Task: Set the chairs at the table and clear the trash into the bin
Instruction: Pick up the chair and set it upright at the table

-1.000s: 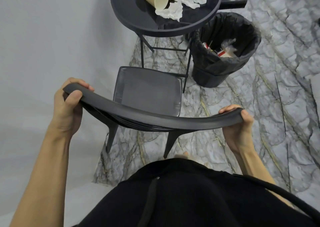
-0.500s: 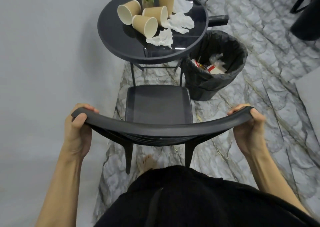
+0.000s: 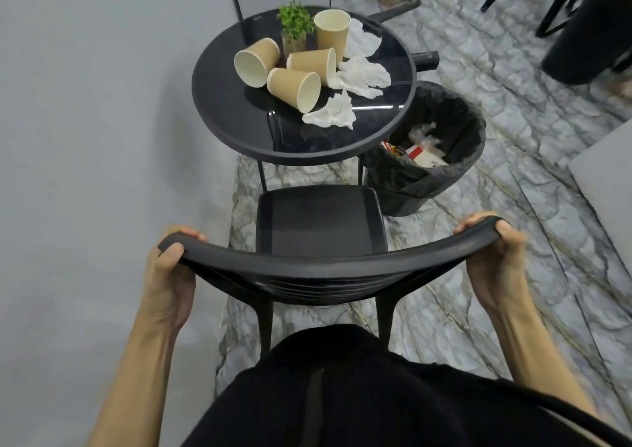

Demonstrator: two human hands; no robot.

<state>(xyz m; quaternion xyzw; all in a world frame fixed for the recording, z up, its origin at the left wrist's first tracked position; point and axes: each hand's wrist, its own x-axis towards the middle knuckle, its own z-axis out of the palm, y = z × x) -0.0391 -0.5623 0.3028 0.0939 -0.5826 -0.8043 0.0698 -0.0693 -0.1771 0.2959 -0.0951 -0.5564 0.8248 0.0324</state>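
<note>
Head view: left hand and right hand grip the chair backrest ends, fingers closed. Advance it squarely under the table, clear of the bin.

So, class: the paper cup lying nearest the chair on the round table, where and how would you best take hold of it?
Take the nearest paper cup around its ribbed side wall, coming from above. It lies on its side, mouth towards the chair, so the wall faces up and is clear. A crumpled napkin sits beside the rim, so set the grip nearer the cup's base, probably best.
</note>
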